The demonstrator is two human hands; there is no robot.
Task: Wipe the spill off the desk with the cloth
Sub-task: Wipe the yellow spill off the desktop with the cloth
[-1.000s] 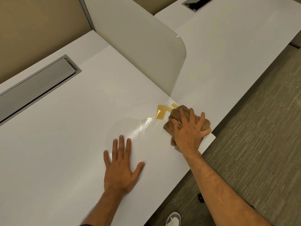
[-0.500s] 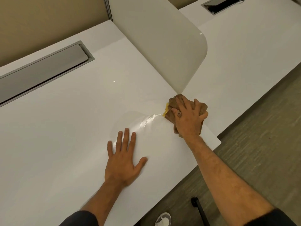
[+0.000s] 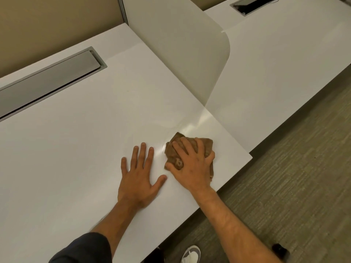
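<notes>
Right hand (image 3: 191, 164) is flat on the brown cloth (image 3: 206, 147), fingers spread and pressing it down onto the worktop (image 3: 76, 149), not clenched around it. The cloth sits bunched near the front corner, just beside my left hand (image 3: 138, 179), which is open, palm down, holding nothing, bracing me on the white surface.

Big change: the amber puddle is gone from sight. A second ago it lay by the foot of the divider panel (image 3: 180, 54), just ahead of the cloth; half a second ago only a thin yellow edge peeked out from under the fabric, up against that panel. Now I've dragged the cloth back toward me and to the left, away from the divider, and where the liquid was I see only a glossy sheen (image 3: 193, 126) streaking the surface. No colour left in it, as far as I can tell.

So I'd judge the bulk of the spill is picked up, and what remains is a damp film. That shiny patch runs from the divider's foot down to the cloth, and a faint curved wet line shows between my two hands. I reckon another pass or two over that area, with a drier fold of the cloth, is what the job calls for. The carpet (image 3: 284, 186) off the edge looks untouched by drips.
</notes>
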